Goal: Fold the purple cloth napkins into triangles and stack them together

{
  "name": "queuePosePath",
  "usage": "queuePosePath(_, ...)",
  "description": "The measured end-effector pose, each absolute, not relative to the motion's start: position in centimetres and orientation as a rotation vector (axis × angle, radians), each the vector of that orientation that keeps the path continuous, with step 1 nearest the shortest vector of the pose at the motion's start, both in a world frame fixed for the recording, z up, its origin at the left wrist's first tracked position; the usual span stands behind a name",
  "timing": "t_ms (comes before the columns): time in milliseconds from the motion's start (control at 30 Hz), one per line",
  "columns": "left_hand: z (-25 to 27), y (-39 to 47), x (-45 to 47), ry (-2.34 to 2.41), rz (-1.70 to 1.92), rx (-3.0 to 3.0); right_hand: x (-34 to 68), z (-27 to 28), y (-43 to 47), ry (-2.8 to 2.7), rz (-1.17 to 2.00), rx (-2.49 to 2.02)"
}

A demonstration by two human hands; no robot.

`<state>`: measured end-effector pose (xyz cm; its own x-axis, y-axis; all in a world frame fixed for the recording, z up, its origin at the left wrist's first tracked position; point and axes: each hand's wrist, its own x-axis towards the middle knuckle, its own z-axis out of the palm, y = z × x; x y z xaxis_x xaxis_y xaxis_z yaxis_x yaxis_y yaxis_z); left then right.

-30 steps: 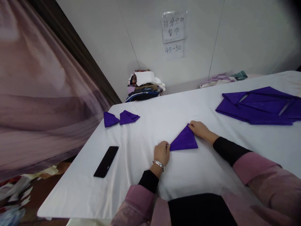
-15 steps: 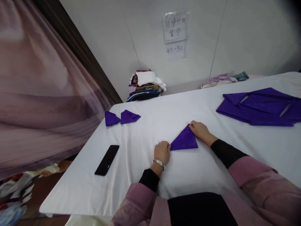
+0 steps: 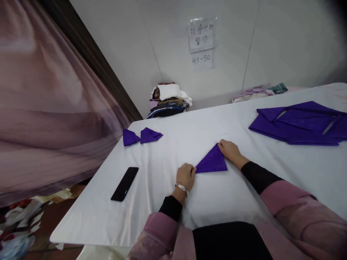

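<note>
A purple cloth napkin (image 3: 213, 161), folded into a triangle, lies on the white-covered table (image 3: 168, 144) in front of me. My left hand (image 3: 185, 176), with a silver bracelet at the wrist, pinches its left corner. At the top corner my right hand (image 3: 229, 150) grips the cloth between thumb and fingers. The third corner rests free on the table at the lower right. Two small folded purple napkins, one at the edge (image 3: 130, 137) and one beside it (image 3: 150, 135), sit at the far left.
A black phone (image 3: 125, 183) lies left of my left hand. Several larger folded purple cloths (image 3: 295, 124) overlap at the right. Behind the table are a stack of folded clothes (image 3: 169, 100) and a wall with a handwritten sign (image 3: 202, 34). A pinkish curtain (image 3: 54, 108) hangs at the left.
The view has shifted very slightly. Both hands keep hold of the same two corners, and the napkin keeps its triangular shape.
</note>
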<state>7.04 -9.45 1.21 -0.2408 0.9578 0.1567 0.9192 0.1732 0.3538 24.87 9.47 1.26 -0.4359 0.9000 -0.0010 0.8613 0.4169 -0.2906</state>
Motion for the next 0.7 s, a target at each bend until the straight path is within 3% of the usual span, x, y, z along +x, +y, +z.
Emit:
queuePosePath(367,2.2,-8.6,7.3,2.371,0.535,1.782,24.9,1.7,10.5,-2.509,0.5,-1.62)
queuePosePath(533,3.3,-6.1,9.4,2.138,0.591,2.093,25.0,1.9,10.6,-2.506,0.521,-1.604)
queuePosePath(700,2.0,-4.6,11.7,1.899,0.294,2.355,24.9,2.2,11.2,-2.516,0.55,-1.583)
